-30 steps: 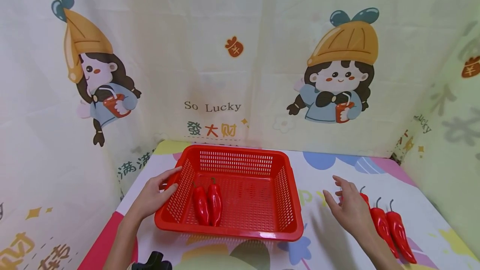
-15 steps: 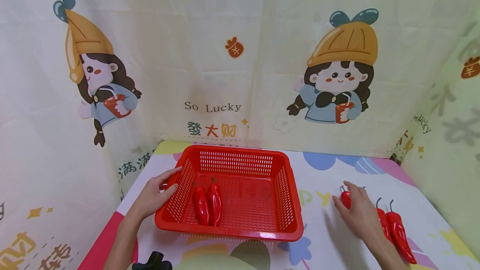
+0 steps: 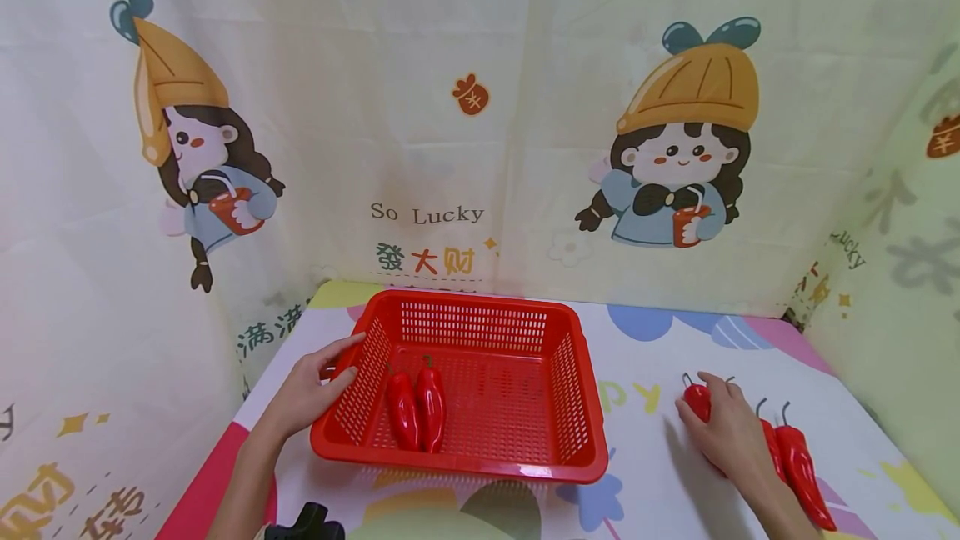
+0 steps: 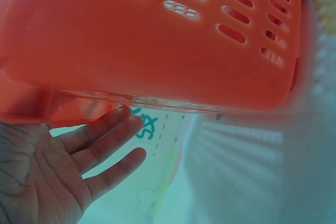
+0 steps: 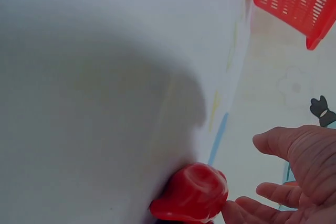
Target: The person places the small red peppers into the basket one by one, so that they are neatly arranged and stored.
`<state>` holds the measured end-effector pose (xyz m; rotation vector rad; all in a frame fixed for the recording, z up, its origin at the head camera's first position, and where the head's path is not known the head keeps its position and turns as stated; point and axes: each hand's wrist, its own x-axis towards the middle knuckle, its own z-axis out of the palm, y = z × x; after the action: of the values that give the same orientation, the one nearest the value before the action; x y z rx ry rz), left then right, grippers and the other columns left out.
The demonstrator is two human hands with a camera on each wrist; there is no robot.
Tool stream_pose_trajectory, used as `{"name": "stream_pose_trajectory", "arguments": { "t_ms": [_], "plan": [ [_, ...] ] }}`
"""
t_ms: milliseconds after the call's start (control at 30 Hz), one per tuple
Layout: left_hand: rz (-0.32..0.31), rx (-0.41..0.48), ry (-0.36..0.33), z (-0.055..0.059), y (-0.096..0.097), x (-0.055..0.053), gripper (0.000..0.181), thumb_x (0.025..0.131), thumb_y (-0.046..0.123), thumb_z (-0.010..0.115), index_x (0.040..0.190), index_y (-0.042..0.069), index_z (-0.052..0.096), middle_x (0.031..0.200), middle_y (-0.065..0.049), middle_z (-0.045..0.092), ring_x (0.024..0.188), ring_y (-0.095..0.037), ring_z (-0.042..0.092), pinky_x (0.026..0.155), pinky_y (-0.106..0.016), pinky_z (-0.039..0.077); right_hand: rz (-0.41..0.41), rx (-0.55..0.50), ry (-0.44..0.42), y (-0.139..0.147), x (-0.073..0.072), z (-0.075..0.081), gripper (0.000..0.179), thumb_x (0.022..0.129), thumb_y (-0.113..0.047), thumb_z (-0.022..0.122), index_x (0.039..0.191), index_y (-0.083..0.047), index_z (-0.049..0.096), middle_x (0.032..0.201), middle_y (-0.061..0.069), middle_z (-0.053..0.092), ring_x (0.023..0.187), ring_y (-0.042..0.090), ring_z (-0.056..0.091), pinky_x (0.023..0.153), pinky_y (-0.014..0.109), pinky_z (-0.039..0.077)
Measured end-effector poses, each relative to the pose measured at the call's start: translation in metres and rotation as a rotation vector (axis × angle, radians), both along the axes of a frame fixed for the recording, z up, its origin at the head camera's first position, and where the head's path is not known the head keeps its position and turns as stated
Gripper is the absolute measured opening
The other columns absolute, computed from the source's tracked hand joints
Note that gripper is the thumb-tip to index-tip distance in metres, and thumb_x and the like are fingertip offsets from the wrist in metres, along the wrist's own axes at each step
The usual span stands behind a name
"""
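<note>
In the head view, my left hand [image 3: 311, 386] rests on the left rim of a red plastic basket [image 3: 498, 468]. The left wrist view shows that hand's extended fingers [image 4: 107, 153] just outside the basket's side wall. Two shiny red chili peppers [image 3: 404, 415] lie side by side inside at the left. Over to the right, my right hand [image 3: 727, 432] is over another red chili pepper [image 3: 697, 401], its lower part hidden by the hand. In the right wrist view, the thumb [image 5: 278, 141] stands apart from the pepper [image 5: 194, 192], while fingertips are near or touching it.
More red chili peppers [image 3: 804, 477] lie at the right, partly behind the right forearm. The patterned tabletop [image 3: 637, 357] meets printed curtains [image 3: 525, 148] at its back and sides. A black object [image 3: 306, 523] shows at the bottom edge.
My right hand has moved right and downward onto the leftmost loose chili pepper, uncovering its top and stem. My left hand, the basket and its two peppers have stayed in place.
</note>
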<state>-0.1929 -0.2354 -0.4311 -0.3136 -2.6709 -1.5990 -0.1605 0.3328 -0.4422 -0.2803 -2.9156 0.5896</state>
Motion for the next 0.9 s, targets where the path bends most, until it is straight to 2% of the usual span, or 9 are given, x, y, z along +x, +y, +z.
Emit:
{"name": "stream_pose_trajectory", "arguments": {
  "t_ms": [267,500,767,900],
  "plan": [
    [0.005,0.003,-0.010,0.000,0.000,-0.001,0.059,0.096,0.012,0.068,0.152,0.013,0.048,0.137,-0.021,0.060,0.100,-0.030,0.066,0.070,-0.034,0.064,0.026,0.032,-0.036,0.010,-0.002,0.002,0.073,0.087,-0.028,0.076,0.138,0.012,0.043,0.123,0.040,0.048,0.108,0.054,0.052,0.073,0.058,0.061],
    [-0.001,0.007,-0.006,-0.001,-0.001,-0.001,0.059,0.096,0.012,0.068,0.152,0.013,0.048,0.137,-0.021,0.060,0.100,-0.031,0.066,0.070,-0.034,0.064,0.026,0.037,-0.106,0.014,-0.003,0.006,0.074,0.088,-0.031,0.076,0.137,0.013,0.043,0.123,0.040,0.049,0.108,0.053,0.052,0.072,0.057,0.061],
    [0.011,-0.002,-0.018,0.000,0.001,0.000,0.060,0.096,0.013,0.068,0.152,0.013,0.048,0.137,-0.021,0.060,0.101,-0.030,0.066,0.071,-0.034,0.064,0.035,0.030,-0.109,0.013,-0.004,0.003,0.071,0.086,-0.030,0.078,0.135,0.011,0.047,0.117,0.037,0.053,0.103,0.050,0.053,0.067,0.051,0.062],
    [0.009,-0.005,-0.015,0.001,0.001,0.000,0.059,0.096,0.011,0.068,0.152,0.013,0.048,0.137,-0.022,0.060,0.101,-0.030,0.067,0.070,-0.034,0.064,0.041,0.026,-0.157,0.013,-0.005,0.001,0.076,0.083,-0.033,0.082,0.134,0.011,0.048,0.118,0.036,0.054,0.101,0.047,0.056,0.068,0.050,0.062]
  ]
}}
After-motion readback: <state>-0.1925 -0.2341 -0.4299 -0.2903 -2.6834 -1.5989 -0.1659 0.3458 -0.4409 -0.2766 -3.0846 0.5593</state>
